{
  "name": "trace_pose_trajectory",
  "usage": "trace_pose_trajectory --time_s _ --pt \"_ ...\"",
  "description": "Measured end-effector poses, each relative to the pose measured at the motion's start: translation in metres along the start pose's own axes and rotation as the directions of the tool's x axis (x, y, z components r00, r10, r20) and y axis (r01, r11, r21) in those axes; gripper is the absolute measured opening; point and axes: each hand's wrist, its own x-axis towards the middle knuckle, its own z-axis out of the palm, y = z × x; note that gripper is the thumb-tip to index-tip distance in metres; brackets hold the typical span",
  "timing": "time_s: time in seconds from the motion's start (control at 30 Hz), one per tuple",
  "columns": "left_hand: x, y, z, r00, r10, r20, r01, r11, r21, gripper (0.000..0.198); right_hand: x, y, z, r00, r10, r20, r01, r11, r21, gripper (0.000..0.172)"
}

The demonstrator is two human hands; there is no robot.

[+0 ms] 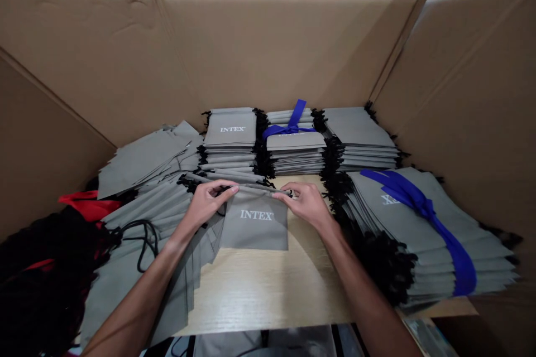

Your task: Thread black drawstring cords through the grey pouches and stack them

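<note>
A small grey drawstring pouch (256, 223) printed INTEX lies flat on the wooden tabletop (268, 290) in the middle. My left hand (207, 201) pinches its top left corner with closed fingers. My right hand (305, 201) pinches the top right edge the same way. Both hands meet the pouch along its upper hem, where the black cord runs.
Stacks of the same grey pouches (230, 142) stand behind and to the right, two tied with blue ribbon (422, 206). A loose heap of pouches (142, 212) lies at the left with a black cord (144, 240) and red fabric (86, 203). Cardboard walls (272, 50) surround everything.
</note>
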Motion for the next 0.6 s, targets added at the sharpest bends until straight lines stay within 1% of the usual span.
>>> trace_pose_trajectory --time_s 0.1,0.2,0.3,0.47,0.6 --pt "0.0 0.0 0.0 1.0 -0.013 -0.008 0.013 1.0 -0.009 0.043 0.0 0.0 0.002 0.998 0.048 -0.03 -0.05 0.996 -0.075 0.036" --pt "0.0 -0.001 -0.001 1.0 -0.011 -0.018 0.011 1.0 -0.019 0.042 0.001 -0.003 0.005 0.996 0.059 -0.06 -0.063 0.995 -0.075 0.04" --pt "0.002 0.0 -0.003 0.999 0.006 -0.032 -0.006 1.0 -0.012 0.046 0.0 -0.006 0.008 0.998 0.022 -0.062 -0.025 0.999 -0.042 0.037" --pt "0.002 0.003 -0.005 0.999 0.034 -0.019 -0.033 0.999 0.01 0.048 -0.003 -0.01 0.014 0.998 -0.057 -0.008 0.057 0.998 0.013 0.035" --pt "0.001 0.004 -0.005 0.999 0.032 0.007 -0.032 0.999 0.043 0.046 -0.004 -0.01 0.014 0.998 -0.055 -0.005 0.055 0.998 0.012 0.036"
